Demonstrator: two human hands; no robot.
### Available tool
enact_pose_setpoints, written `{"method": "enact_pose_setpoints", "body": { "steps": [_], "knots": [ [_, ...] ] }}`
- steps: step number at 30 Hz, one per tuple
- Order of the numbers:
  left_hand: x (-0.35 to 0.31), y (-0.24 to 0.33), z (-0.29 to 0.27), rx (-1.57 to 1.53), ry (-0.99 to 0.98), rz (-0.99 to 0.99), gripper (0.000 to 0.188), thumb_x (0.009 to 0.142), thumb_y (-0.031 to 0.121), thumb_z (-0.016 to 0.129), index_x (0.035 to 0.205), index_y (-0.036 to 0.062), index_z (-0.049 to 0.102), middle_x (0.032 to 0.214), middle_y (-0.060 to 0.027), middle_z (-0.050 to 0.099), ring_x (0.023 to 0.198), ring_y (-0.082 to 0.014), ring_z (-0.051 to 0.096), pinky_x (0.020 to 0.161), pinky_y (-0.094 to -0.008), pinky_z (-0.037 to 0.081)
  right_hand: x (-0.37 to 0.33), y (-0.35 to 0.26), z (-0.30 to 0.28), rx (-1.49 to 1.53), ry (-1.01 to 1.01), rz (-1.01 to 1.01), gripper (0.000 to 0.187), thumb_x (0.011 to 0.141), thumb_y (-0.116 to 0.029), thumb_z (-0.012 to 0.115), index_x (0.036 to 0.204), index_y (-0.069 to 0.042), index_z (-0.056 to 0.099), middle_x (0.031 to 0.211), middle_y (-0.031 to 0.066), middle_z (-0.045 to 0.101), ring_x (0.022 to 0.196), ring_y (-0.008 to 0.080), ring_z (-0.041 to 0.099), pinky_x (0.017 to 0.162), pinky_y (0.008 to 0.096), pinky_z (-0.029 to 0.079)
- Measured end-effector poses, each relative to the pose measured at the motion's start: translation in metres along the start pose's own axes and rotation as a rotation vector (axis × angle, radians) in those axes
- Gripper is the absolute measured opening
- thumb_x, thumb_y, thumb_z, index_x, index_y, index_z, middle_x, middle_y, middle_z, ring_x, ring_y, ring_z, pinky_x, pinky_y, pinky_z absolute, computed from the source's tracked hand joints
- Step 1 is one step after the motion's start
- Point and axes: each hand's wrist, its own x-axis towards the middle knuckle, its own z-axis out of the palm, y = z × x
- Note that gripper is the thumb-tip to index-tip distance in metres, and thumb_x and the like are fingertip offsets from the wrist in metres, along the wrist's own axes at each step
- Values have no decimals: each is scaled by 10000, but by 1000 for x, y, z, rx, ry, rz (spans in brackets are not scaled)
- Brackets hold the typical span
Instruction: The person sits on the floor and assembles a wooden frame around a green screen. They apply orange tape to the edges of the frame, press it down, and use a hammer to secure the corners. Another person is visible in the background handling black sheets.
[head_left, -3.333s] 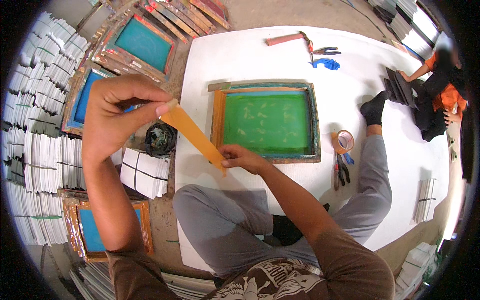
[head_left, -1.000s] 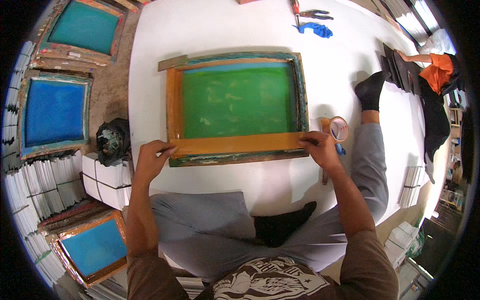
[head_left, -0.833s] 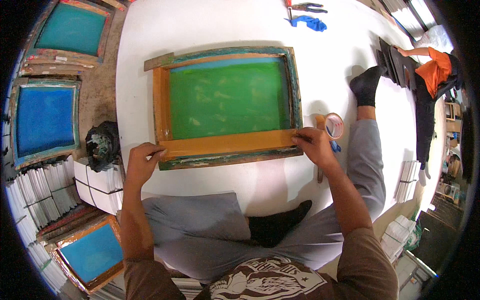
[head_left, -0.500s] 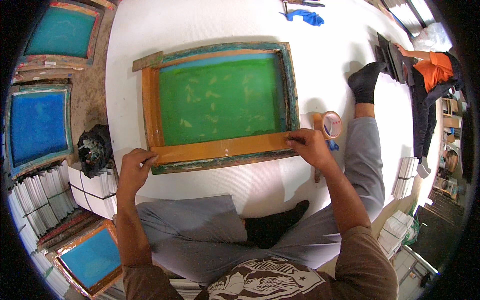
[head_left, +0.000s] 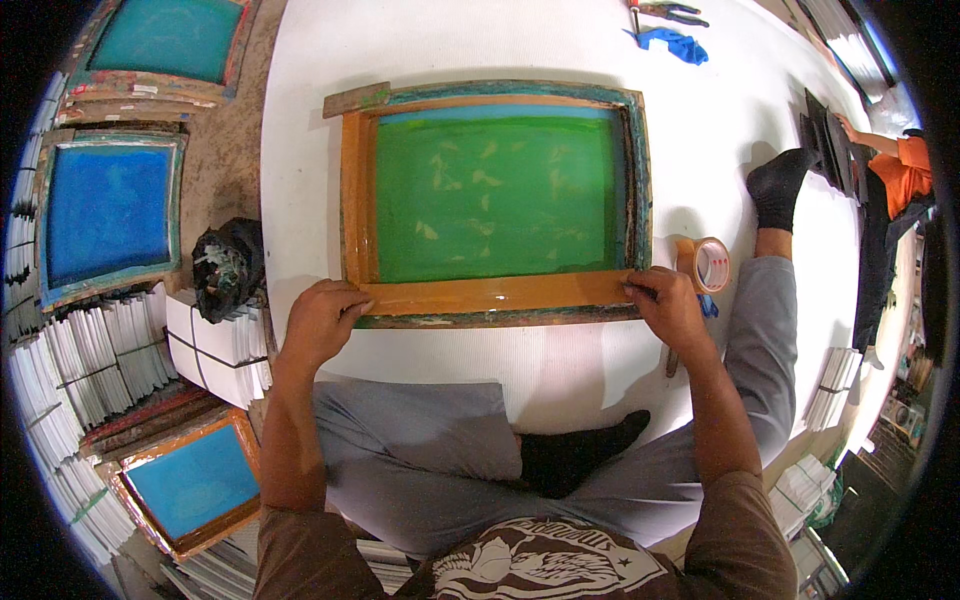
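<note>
A silk-screen frame (head_left: 633, 190) with worn, paint-stained wooden sides lies flat before me, its mesh (head_left: 490, 200) green with a light blue band along the far edge. A strip of brown packing tape (head_left: 490, 294) stretches along the near side, between mesh and wood. My left hand (head_left: 325, 318) pinches the strip's left end at the near left corner. At the near right corner my right hand (head_left: 668, 305) pinches the other end, thumb against fingers. Brown tape also covers the frame's left inner side. Whether the strip is pressed down everywhere, I cannot tell.
Right of the frame stands a tape roll (head_left: 712, 264) beside a blue scrap. Pliers (head_left: 675, 13) and a blue cloth (head_left: 672, 45) lie at the far side. Other screens (head_left: 110, 215) and paper stacks (head_left: 215, 345) line the left. A person in orange (head_left: 897, 180) handles dark panels at right.
The whole view has swung, so the scene sits farther right in the picture. Both hands keep their pinch on the tape ends, with little change against the frame.
</note>
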Motion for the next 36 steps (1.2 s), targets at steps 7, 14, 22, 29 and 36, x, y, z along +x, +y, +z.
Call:
{"method": "enact_pose_setpoints", "body": {
  "steps": [7, 14, 22, 29, 36],
  "knots": [
    [3, 5, 0, 34, -91, -97, 220, 904, 233, 718, 973, 34, 783, 943, -179, 729, 928, -383, 676, 865, -483, 520, -1, -5, 0, -123, 17, -15, 170, 876, -92, 737, 1009, 9, 767, 932, 192, 738, 821, 349, 724, 752, 427, 558],
    [8, 8, -3, 18, -115, -157, 198, 898, 231, 732, 1008, 83, 802, 939, -171, 723, 917, -382, 682, 844, -474, 525, 0, -1, 1, -160, -30, 46, 212, 893, -163, 718, 1053, -36, 777, 992, 182, 743, 871, 356, 714, 799, 455, 552],
    [13, 15, -4, 82, -88, -187, 185, 905, 233, 732, 1023, 114, 810, 958, -160, 723, 905, -375, 689, 805, -475, 538, 5, -2, -3, -118, -63, 77, 254, 894, -228, 700, 1089, -90, 785, 1035, 183, 741, 938, 392, 707, 861, 500, 556],
    [16, 27, -5, 184, -149, -254, 199, 914, 247, 719, 1037, 119, 808, 941, -167, 715, 910, -377, 683, 816, -490, 535, -1, 3, 3, -198, -3, 54, 238, 893, -241, 700, 1071, -115, 794, 1006, 176, 746, 927, 390, 713, 855, 495, 565],
    [11, 19, 2, 248, -154, -189, 156, 898, 204, 708, 994, 144, 815, 954, -166, 710, 925, -370, 687, 812, -487, 538, -4, -4, 5, -237, -30, 73, 214, 911, -246, 685, 1060, -141, 798, 974, 165, 745, 929, 378, 719, 833, 502, 574]
  ]
}}
